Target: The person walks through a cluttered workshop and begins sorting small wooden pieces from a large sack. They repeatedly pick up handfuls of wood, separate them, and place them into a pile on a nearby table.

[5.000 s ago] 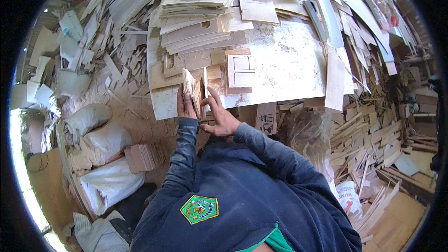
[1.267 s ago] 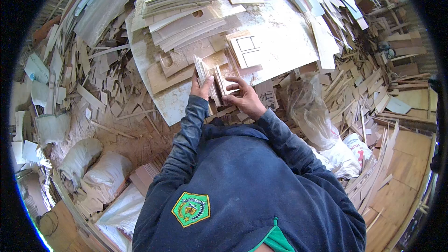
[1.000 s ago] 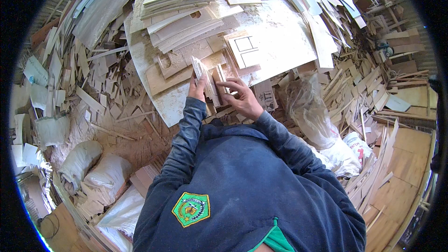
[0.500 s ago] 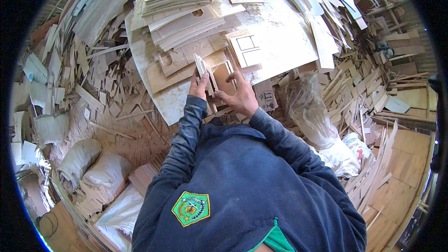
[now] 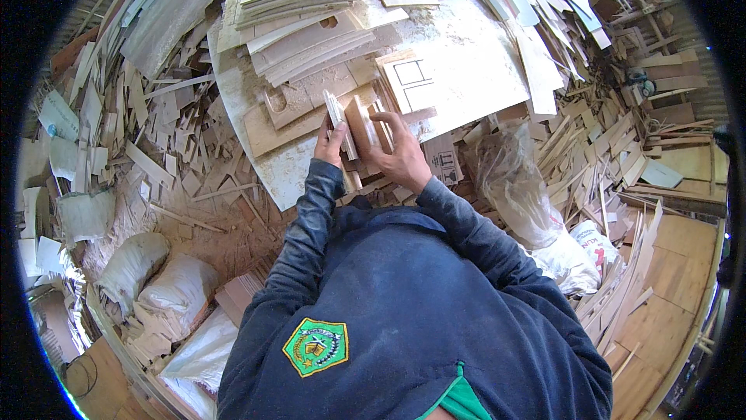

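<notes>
My left hand (image 5: 329, 146) is closed on a small stack of thin plywood pieces (image 5: 339, 118), held on edge. Just to its right, my right hand (image 5: 406, 157) grips another plywood piece (image 5: 360, 126), also tilted up on edge, with its thumb low and its fingers bent over the far side. More pieces seem to be behind it, partly hidden by the fingers. Beyond my right hand lies a plywood stack (image 5: 408, 78) with a black outline drawn on its top sheet. A plywood piece with a cut-out (image 5: 287, 105) lies beyond my left hand.
A dusty white work board (image 5: 482, 51) carries a tall pile of plywood sheets (image 5: 303, 8) at its far side. Offcuts (image 5: 179, 101) cover the floor on both sides. Filled white sacks (image 5: 175, 288) stand at lower left, a clear plastic bag (image 5: 509, 175) at right.
The plywood piece in my right hand has swung more upright and leftward, closer to the stack in my left hand. My right fingers have shifted slightly; my left hand has hardly moved.
</notes>
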`<act>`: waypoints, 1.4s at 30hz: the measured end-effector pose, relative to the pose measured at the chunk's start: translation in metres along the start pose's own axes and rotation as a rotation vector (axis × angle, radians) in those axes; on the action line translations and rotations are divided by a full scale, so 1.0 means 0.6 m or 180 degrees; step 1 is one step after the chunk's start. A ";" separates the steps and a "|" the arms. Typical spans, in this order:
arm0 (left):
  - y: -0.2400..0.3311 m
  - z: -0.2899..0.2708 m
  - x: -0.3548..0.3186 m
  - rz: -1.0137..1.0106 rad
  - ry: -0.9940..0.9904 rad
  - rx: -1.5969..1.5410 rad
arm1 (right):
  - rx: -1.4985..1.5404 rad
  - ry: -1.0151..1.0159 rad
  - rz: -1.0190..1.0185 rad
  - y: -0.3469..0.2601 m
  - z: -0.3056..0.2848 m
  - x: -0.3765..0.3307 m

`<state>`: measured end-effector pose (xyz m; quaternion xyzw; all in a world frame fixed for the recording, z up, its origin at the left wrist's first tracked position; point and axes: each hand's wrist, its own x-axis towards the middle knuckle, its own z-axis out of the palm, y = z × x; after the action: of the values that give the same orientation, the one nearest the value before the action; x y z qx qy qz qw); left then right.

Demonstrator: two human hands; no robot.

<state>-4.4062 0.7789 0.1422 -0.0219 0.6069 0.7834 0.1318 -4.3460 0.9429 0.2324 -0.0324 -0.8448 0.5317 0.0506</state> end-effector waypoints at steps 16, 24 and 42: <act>0.043 -0.004 -0.026 -0.1068 0.0141 -0.0879 | -0.1093 0.0237 0.0172 -0.028 0.037 0.004; -0.019 -0.007 -0.014 0.0139 0.0300 0.0405 | -0.1098 0.0114 -0.0205 -0.035 0.020 -0.046; 0.040 0.063 -0.001 0.0430 0.0630 0.1843 | 0.1218 -0.1665 0.0141 0.042 -0.066 0.019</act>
<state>-4.4064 0.8096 0.1747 -0.0192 0.8148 0.5791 0.0205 -4.3529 0.9904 0.2274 0.0970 -0.7130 0.6721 -0.1747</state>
